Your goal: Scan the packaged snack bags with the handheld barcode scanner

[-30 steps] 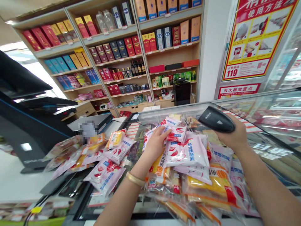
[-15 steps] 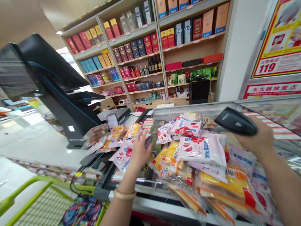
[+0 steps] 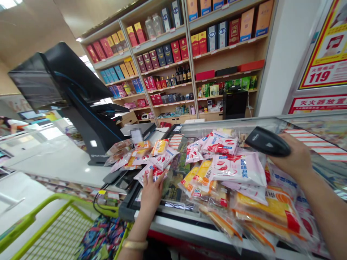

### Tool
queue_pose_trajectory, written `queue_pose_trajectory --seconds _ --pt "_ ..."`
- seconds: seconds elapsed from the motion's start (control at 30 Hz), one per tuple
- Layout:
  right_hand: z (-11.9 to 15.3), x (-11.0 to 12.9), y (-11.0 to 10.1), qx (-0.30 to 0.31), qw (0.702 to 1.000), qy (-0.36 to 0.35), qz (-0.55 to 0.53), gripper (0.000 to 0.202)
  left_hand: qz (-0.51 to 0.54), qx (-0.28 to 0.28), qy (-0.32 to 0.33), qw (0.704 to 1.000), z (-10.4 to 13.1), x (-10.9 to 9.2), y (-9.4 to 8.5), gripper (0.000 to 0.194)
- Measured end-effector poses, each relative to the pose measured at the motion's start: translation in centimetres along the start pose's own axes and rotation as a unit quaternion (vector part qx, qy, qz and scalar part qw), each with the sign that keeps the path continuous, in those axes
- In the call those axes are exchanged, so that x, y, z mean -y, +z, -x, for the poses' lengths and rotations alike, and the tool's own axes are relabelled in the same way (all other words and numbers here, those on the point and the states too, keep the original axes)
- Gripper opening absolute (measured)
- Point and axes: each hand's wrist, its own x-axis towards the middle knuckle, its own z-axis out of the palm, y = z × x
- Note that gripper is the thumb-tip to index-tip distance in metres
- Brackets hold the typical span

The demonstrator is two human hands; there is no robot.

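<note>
My left hand (image 3: 152, 191), with a bangle at the wrist, lies with fingers spread on the near edge of a pink-and-white snack packet (image 3: 148, 172). That packet is at the front of a small pile of packets on the left. On the right, my right hand (image 3: 294, 155) is wrapped around the handle of a black barcode scanner (image 3: 268, 141), its head pointing left over the counter. Below and left of the scanner lies a larger heap, with a pink-and-white packet (image 3: 238, 168) on top and yellow-orange bread packets (image 3: 271, 206) beneath.
The packets lie on a glass-topped counter (image 3: 173, 196). A black checkout monitor (image 3: 78, 72) stands on the left. In the lower left is a green shopping cart (image 3: 40, 213) with a patterned cloth bag (image 3: 103, 234). Shelves (image 3: 168, 32) of boxes and bottles line the back.
My left hand has come down and toward me, from above the left pile onto the pink-and-white packet. The view has shifted slightly; the scanner stays in my right hand.
</note>
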Motion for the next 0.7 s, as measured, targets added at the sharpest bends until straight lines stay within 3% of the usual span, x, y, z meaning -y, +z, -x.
queue_pose_trajectory --seconds 0.13,0.2,0.27,0.3,0.4,0.47,0.5,0.53,0.6,0.7 --pt "-0.1 0.2 -0.1 0.000 1.000 0.014 -0.004 0.021 0.142 -0.040 -0.002 0.989 0.7 1.2 -0.4 0.036" --pt "-0.2 0.4 -0.2 -0.002 1.000 0.024 -0.007 0.022 0.283 -0.075 -0.004 0.956 1.3 1.1 -1.5 0.031" --pt "-0.4 0.6 -0.4 -0.004 0.999 0.034 -0.014 0.025 0.456 -0.110 -0.036 0.882 1.8 0.3 -3.2 0.036" --pt "-0.5 0.7 -0.5 -0.003 0.999 0.037 -0.018 0.027 0.547 -0.117 -0.065 0.826 1.9 -0.3 -4.1 0.042" --pt "-0.7 1.0 -0.8 -0.005 0.999 0.039 -0.037 0.030 0.782 -0.058 -0.144 0.603 1.6 -2.4 -6.3 0.053" --pt "-0.8 1.2 -1.0 -0.011 0.998 0.032 -0.052 0.030 0.875 0.014 -0.131 0.465 0.7 -3.9 -6.9 0.055" --pt "-0.8 1.3 -1.1 -0.014 0.998 0.026 -0.060 0.029 0.902 0.043 -0.114 0.415 0.1 -4.8 -6.9 0.056" --pt "-0.8 1.5 -1.2 -0.016 0.997 0.017 -0.067 0.028 0.917 0.064 -0.101 0.380 -0.5 -5.8 -6.8 0.056" --pt "-0.9 1.8 -1.4 -0.015 0.997 -0.002 -0.077 0.023 0.928 0.085 -0.096 0.349 -1.8 -8.1 -6.5 0.056" --pt "-1.1 2.3 -1.7 -0.012 0.996 -0.025 -0.082 0.020 0.921 0.080 -0.129 0.359 -3.9 -12.3 -6.0 0.057"
